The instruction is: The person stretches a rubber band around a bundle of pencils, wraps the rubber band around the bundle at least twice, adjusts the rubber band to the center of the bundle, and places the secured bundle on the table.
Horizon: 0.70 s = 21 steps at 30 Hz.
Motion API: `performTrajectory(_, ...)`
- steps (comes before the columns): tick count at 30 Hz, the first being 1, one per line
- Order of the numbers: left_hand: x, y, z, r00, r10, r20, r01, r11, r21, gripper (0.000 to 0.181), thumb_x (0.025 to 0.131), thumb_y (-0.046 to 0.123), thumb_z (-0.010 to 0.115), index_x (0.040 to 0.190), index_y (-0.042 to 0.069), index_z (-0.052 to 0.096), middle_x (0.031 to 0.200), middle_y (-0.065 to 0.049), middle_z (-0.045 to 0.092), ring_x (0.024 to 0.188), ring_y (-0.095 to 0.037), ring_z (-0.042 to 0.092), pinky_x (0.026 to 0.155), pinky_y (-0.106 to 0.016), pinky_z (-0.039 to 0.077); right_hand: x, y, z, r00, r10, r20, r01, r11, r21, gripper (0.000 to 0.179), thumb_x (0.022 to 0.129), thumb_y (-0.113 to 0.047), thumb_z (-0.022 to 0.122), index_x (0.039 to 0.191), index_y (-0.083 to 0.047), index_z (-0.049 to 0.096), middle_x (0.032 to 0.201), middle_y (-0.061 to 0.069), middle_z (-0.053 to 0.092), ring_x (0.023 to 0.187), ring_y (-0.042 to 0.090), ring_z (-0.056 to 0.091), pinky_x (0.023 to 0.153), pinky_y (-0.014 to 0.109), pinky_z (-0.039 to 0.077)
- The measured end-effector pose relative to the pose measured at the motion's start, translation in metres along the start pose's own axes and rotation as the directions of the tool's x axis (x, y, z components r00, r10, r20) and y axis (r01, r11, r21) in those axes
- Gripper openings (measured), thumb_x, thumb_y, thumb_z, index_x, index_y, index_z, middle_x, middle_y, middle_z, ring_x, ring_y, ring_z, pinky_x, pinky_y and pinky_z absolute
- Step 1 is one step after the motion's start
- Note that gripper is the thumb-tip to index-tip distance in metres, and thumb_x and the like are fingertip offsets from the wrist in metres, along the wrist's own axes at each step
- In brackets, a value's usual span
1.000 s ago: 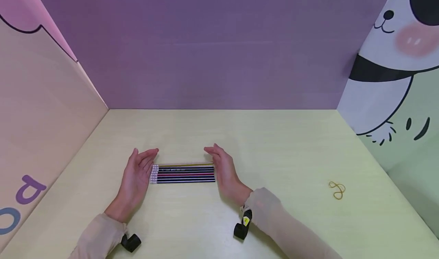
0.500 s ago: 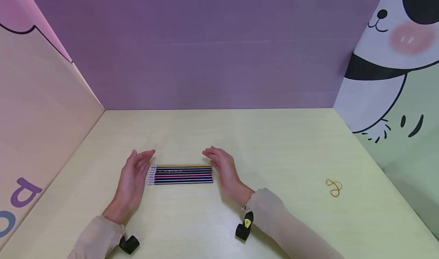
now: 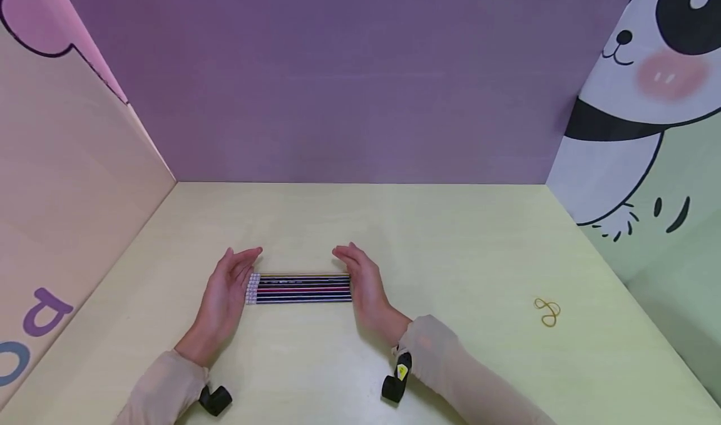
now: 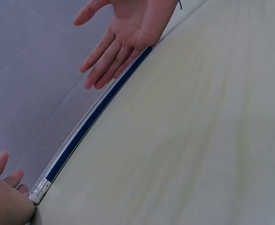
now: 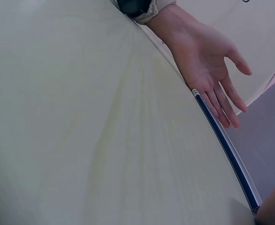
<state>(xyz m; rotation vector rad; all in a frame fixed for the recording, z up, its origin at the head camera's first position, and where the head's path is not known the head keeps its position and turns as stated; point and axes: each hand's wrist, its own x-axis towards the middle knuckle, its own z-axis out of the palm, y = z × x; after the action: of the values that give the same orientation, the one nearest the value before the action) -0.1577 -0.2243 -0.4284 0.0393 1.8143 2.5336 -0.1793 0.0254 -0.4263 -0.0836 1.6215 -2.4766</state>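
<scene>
A row of several pencils (image 3: 304, 289) lies side by side on the table, mostly dark with a red one and a yellowish one among them. Their white eraser ends (image 3: 253, 288) point left. My left hand (image 3: 222, 296) stands on edge at those ends, palm facing inward, fingers extended. Against the opposite ends rests my right hand (image 3: 368, 287), its palm also turned in and its fingers nearly straight. In the left wrist view the nearest pencil (image 4: 100, 110) spans the space between both palms. Neither hand curls round the pencils.
A yellowish rubber band (image 3: 547, 312) lies loosely twisted on the pale table (image 3: 450, 243), well to the right of the hands. A purple wall (image 3: 360, 81) rises at the back. Printed cartoon panels flank both sides.
Both hands stay at the two ends of the pencil row; half a second ago the right palm stood slightly looser there. The whole head view shifts a little.
</scene>
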Motion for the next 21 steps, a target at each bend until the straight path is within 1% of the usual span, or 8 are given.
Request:
performTrajectory(3, -0.001, -0.002, 0.002, 1.000, 0.005, -0.007, -0.005, 1.000, -0.021, 0.064, 0.107, 0.050, 0.030, 0.142, -0.003, 0.034, 0.158, -0.015, 0.024, 0.152, -0.021, 0.011, 0.122, -0.027, 0.007, -0.001, 0.002, 0.000, 1.000, -0.012, -0.018, 0.012, 1.000, -0.009, 0.050, 0.102, -0.028, 0.042, 0.133, 0.008, 0.054, 0.163, 0.009, 0.024, 0.152, 0.022, 0.012, 0.123, 0.043, 0.006)
performTrajectory(8, -0.001, -0.004, 0.003, 1.000, 0.016, -0.014, -0.017, 0.997, -0.073, 0.057, 0.108, 0.048, 0.031, 0.138, 0.000, 0.042, 0.156, -0.013, 0.027, 0.152, -0.020, 0.010, 0.122, -0.026, 0.006, -0.002, 0.004, 0.000, 0.999, -0.031, -0.033, 0.031, 0.999, -0.012, 0.051, 0.101, -0.033, 0.046, 0.131, 0.006, 0.057, 0.158, 0.012, 0.035, 0.151, 0.022, 0.018, 0.123, 0.042, 0.007)
performTrajectory(12, -0.003, -0.002, -0.001, 0.999, 0.016, -0.030, -0.018, 0.997, -0.069, 0.055, 0.108, 0.046, 0.033, 0.137, 0.001, 0.043, 0.155, -0.011, 0.030, 0.152, -0.020, 0.012, 0.122, -0.026, 0.007, -0.001, 0.005, 0.005, 1.000, -0.017, -0.025, 0.017, 1.000, -0.015, 0.053, 0.100, -0.036, 0.048, 0.130, 0.006, 0.058, 0.156, 0.012, 0.038, 0.150, 0.021, 0.020, 0.123, 0.043, 0.007)
performTrajectory(13, -0.003, -0.001, -0.001, 0.999, 0.011, -0.033, -0.013, 0.998, -0.069, 0.055, 0.108, 0.046, 0.034, 0.137, 0.000, 0.043, 0.155, -0.011, 0.029, 0.152, -0.019, 0.012, 0.122, -0.026, 0.007, -0.001, 0.005, 0.005, 1.000, -0.013, -0.021, 0.013, 1.000, -0.023, 0.053, 0.100, -0.036, 0.048, 0.130, 0.006, 0.058, 0.157, 0.012, 0.036, 0.150, 0.022, 0.019, 0.123, 0.044, 0.007)
performTrajectory(15, -0.002, 0.001, -0.003, 0.999, -0.010, -0.036, 0.007, 0.996, -0.084, 0.052, 0.108, 0.043, 0.037, 0.136, 0.001, 0.044, 0.155, -0.011, 0.029, 0.152, -0.019, 0.012, 0.122, -0.026, 0.008, -0.001, 0.003, 0.005, 1.000, -0.010, -0.015, 0.010, 1.000, -0.022, 0.050, 0.100, -0.032, 0.047, 0.129, 0.008, 0.058, 0.159, 0.012, 0.032, 0.151, 0.023, 0.018, 0.123, 0.044, 0.007)
performTrajectory(19, 0.002, 0.004, -0.005, 0.998, -0.045, -0.043, 0.038, 0.988, -0.151, 0.044, 0.108, 0.035, 0.041, 0.134, 0.000, 0.048, 0.156, -0.013, 0.028, 0.151, -0.021, 0.015, 0.122, -0.027, 0.013, 0.000, -0.002, 0.000, 1.000, -0.014, 0.018, 0.014, 1.000, -0.001, 0.043, 0.101, -0.026, 0.043, 0.122, 0.008, 0.058, 0.162, 0.015, 0.021, 0.151, 0.026, 0.015, 0.123, 0.043, 0.005)
performTrajectory(21, 0.003, 0.006, -0.005, 0.997, -0.056, -0.047, 0.049, 0.991, -0.127, 0.041, 0.109, 0.031, 0.040, 0.134, 0.000, 0.046, 0.154, -0.012, 0.032, 0.150, -0.022, 0.019, 0.122, -0.028, 0.015, 0.000, -0.006, -0.003, 1.000, -0.010, 0.029, 0.010, 1.000, -0.003, 0.042, 0.102, -0.026, 0.042, 0.121, 0.007, 0.058, 0.162, 0.016, 0.020, 0.151, 0.026, 0.016, 0.123, 0.044, 0.004)
